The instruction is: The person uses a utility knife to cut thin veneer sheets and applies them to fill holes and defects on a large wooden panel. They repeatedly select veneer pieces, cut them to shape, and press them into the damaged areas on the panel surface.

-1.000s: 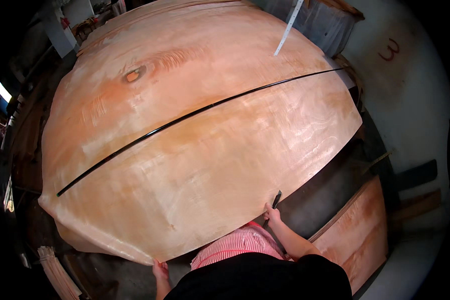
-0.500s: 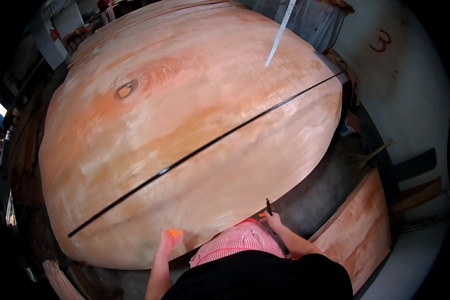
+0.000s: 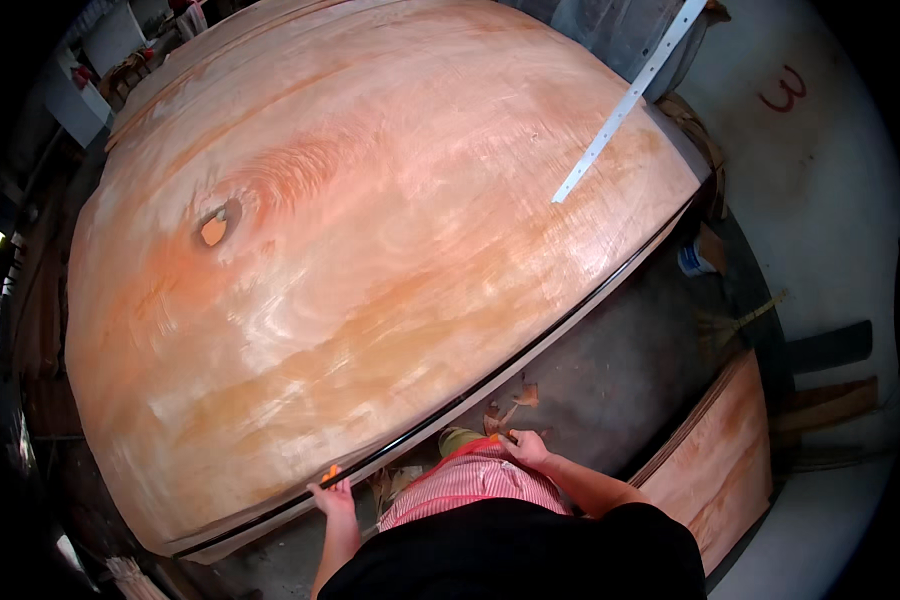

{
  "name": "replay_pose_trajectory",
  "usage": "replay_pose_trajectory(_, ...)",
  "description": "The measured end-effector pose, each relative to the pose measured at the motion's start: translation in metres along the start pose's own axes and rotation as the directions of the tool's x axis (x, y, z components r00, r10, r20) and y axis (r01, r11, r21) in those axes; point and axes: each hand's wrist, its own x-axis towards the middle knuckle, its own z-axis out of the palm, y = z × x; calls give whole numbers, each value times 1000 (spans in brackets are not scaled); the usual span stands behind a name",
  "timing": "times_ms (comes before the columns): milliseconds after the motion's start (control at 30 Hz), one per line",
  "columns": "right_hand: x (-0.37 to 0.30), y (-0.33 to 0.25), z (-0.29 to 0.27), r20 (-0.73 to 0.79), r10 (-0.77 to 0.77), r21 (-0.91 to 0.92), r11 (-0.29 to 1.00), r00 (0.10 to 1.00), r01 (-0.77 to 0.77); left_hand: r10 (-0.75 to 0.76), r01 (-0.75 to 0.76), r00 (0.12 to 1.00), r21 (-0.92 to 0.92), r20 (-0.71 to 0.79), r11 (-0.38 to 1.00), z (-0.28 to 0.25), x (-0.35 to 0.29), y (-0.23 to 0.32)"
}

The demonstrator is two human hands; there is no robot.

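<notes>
A wide sheet of pinkish wood veneer (image 3: 370, 240) lies in front of me, with a knot hole at its left. A long, thin black rod (image 3: 415, 430) runs along its near edge, from lower left to upper right. My left hand (image 3: 336, 496) is at the rod's near side, its orange-covered fingertips over the rod and closed on it. By my waist, my right hand (image 3: 528, 448) is closed round a slim dark knife (image 3: 509, 437), mostly hidden by the fingers. Orange covering also shows on that hand.
A white perforated strip (image 3: 625, 110) slants over the sheet's far right. More veneer (image 3: 710, 460) stands at my right, near a broom (image 3: 760, 310) by the wall. Brown scraps (image 3: 510, 400) lie on the dark floor between the sheet and me.
The rod now lies close to the sheet's near edge, with far less veneer past it. My left hand has come to the rod. My right hand has drawn slightly left, its knife less visible.
</notes>
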Motion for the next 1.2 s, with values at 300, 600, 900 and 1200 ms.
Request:
replay_pose_trajectory(300, 114, -104, -68, 13, -552, -460, 737, 833, 496, 231, -185, 930, -178, 285, 966, 77, -52, 96)
replay_pose_trajectory(600, 240, -209, -67, -225, -713, -693, 596, 664, 406, 243, -155, 870, -229, 430, 961, 112, -92, 101)
replay_pose_trajectory(900, 219, -153, -97, -188, -632, -702, 622, 752, 347, 225, -140, 889, -231, 398, 963, 86, -89, 107)
replay_pose_trajectory(1200, 149, -44, -120, -181, -475, -681, 692, 861, 238, 157, -109, 963, -216, 220, 970, 74, -65, 101)
